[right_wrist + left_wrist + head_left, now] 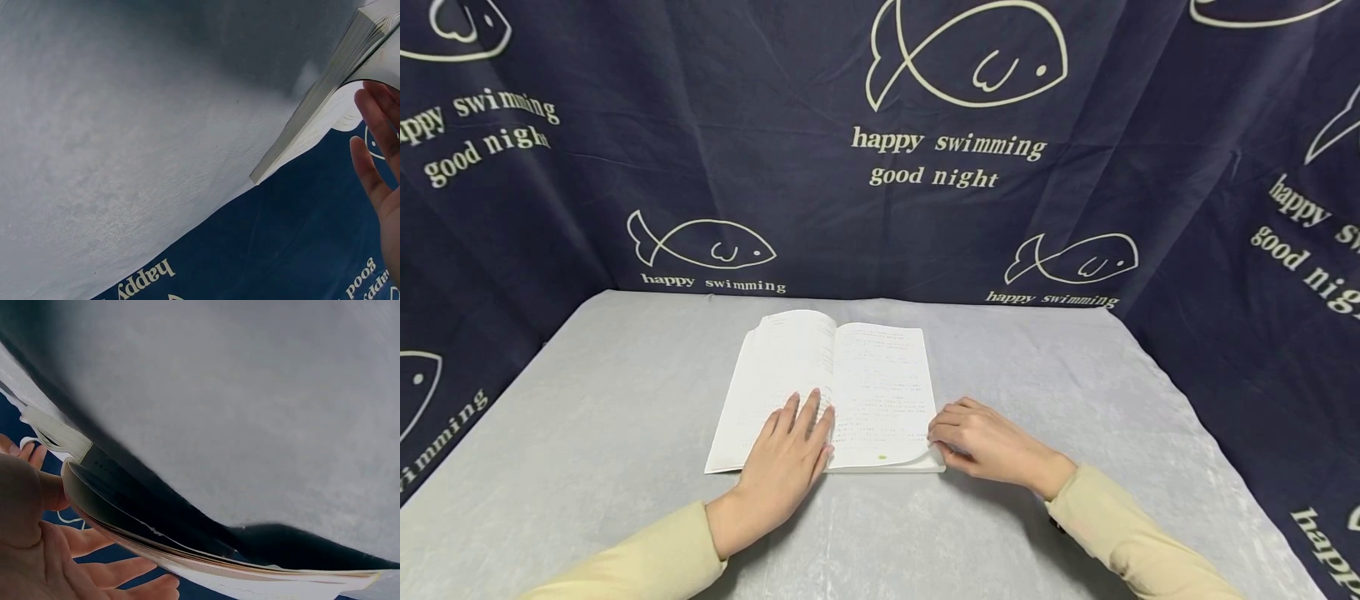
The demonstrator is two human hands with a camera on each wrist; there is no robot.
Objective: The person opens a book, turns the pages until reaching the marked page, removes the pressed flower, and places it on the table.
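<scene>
An open book (880, 375) with printed white pages lies on the cloth-covered table. My left hand (786, 458) rests on the lower part of its left side, fingers spread and straight, fingertips near the centre fold. At the lower right corner, my right hand (988, 442) pinches the edge of a page (895, 446), whose corner curves up off the pages beneath. In the right wrist view, the lifted page (382, 65) bends beside the right hand's fingers (378, 128); the thumb's contact falls outside that view. The left wrist view shows the book's lower edge (219, 565) beside the left hand (69, 562).
Grey cloth (602, 400) covers the table around the book. A dark blue curtain (812, 167) with white fish drawings and lettering stands behind the table and along both sides.
</scene>
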